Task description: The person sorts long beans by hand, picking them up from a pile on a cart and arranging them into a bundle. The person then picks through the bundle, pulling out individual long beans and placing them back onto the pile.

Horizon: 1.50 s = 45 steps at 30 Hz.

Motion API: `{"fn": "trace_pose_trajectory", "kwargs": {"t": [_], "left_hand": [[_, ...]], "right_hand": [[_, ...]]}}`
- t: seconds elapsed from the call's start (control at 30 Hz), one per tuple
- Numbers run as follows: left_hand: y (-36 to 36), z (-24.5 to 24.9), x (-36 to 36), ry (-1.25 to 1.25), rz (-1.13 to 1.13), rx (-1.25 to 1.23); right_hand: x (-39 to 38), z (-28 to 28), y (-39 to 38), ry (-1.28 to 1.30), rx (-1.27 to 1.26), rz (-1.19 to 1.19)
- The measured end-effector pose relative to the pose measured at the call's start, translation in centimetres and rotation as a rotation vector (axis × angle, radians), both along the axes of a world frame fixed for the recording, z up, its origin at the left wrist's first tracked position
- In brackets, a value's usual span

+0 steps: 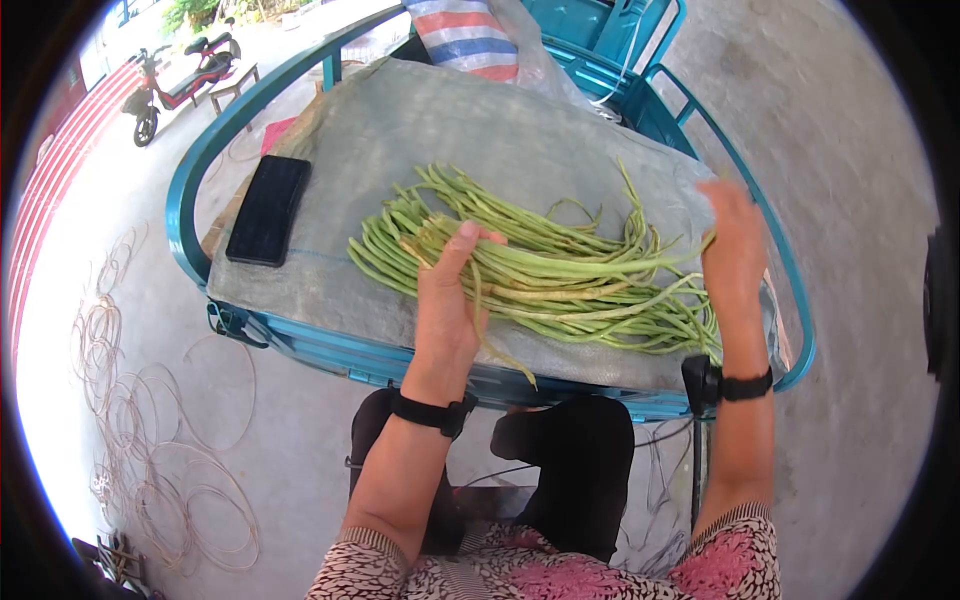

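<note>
A heap of long green beans lies across the grey woven sheet, with a second layer of long beans behind it. My left hand is closed round one end of a bunch, thumb on top, and a yellowish bean hangs down from it. At the far tips of the beans, to the right, my right hand is raised with a bean tip against its inner side. Its fingers are smeared by motion, so whether it grips that bean cannot be told.
The grey sheet covers the bed of a teal cart with a curved rail. A black phone lies at its left, a striped bag at the back. Coiled wire and a scooter are on the left.
</note>
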<state>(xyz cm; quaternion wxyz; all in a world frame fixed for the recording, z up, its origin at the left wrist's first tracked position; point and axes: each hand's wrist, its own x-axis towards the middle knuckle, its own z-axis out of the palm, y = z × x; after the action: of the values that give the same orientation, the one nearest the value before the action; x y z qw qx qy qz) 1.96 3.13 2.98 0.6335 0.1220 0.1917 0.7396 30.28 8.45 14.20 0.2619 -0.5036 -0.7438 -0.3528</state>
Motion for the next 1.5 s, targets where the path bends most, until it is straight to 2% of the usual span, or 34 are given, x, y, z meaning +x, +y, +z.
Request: {"fn": "trace_pose_trajectory", "kwargs": {"t": [0.03, 0.13, 0.23, 0.3, 0.37, 0.43, 0.57, 0.67, 0.77, 0.97, 1.07, 1.17, 1.27, 1.37, 1.47, 1.5], "left_hand": [[0.0, 0.0, 0.0, 0.014, 0.004, 0.006], [-0.1, 0.2, -0.1, 0.034, 0.01, 0.013], [-0.6, 0.9, 0.2, 0.023, 0.015, -0.028], [-0.5, 1.1, 0.3, 0.02, 0.017, -0.029], [-0.3, 0.3, 0.2, 0.022, 0.019, 0.009], [-0.2, 0.3, 0.2, 0.035, 0.023, 0.0], [-0.2, 0.5, 0.2, 0.041, 0.026, -0.013], [-0.3, 0.5, 0.2, 0.03, 0.021, -0.017], [-0.4, 0.6, 0.2, 0.021, 0.019, -0.016], [-0.3, 0.4, 0.1, 0.036, 0.007, -0.006], [-0.3, 0.4, -0.1, 0.049, -0.008, 0.036], [-0.3, 0.5, -0.2, 0.053, -0.016, 0.011], [-0.4, 1.3, 0.1, 0.022, 0.027, 0.002], [-0.5, 1.7, 0.2, -0.017, 0.038, 0.005], [-0.6, 1.7, 0.1, -0.063, 0.029, 0.019], [-0.6, 1.7, 0.1, -0.079, 0.026, 0.026]], "right_hand": [[2.3, -1.9, 0.0, -0.142, -0.198, -0.11], [0.2, -1.6, -2.8, 0.029, -0.609, -0.274], [-2.5, -1.0, -2.1, 0.151, -0.537, -0.101], [-3.2, -2.5, 0.4, 0.181, -0.584, 0.17], [-5.3, -4.5, 3.1, 0.159, -0.675, 0.292], [-7.5, -6.7, 6.0, 0.239, -0.882, 0.379], [-10.1, -8.0, 7.3, 0.242, -1.036, 0.211], [-10.0, -7.8, 8.1, 0.271, -1.204, 0.252], [-9.4, -8.3, 8.3, 0.278, -1.14, 0.377], [-10.4, -6.6, 6.3, 0.016, -0.821, 0.358], [-10.4, -5.5, 5.9, 0.268, -0.956, 0.299], [-8.8, -6.5, 7.2, 0.68, -0.973, 0.51], [-9.3, -4.1, 4.7, 0.913, -0.967, 0.606], [-8.8, -2.8, 2.6, 0.874, -0.958, 0.672], [-8.1, -2.3, -0.1, 0.798, -0.906, 0.64], [-7.9, -2.2, -0.8, 0.688, -0.859, 0.646]]}}
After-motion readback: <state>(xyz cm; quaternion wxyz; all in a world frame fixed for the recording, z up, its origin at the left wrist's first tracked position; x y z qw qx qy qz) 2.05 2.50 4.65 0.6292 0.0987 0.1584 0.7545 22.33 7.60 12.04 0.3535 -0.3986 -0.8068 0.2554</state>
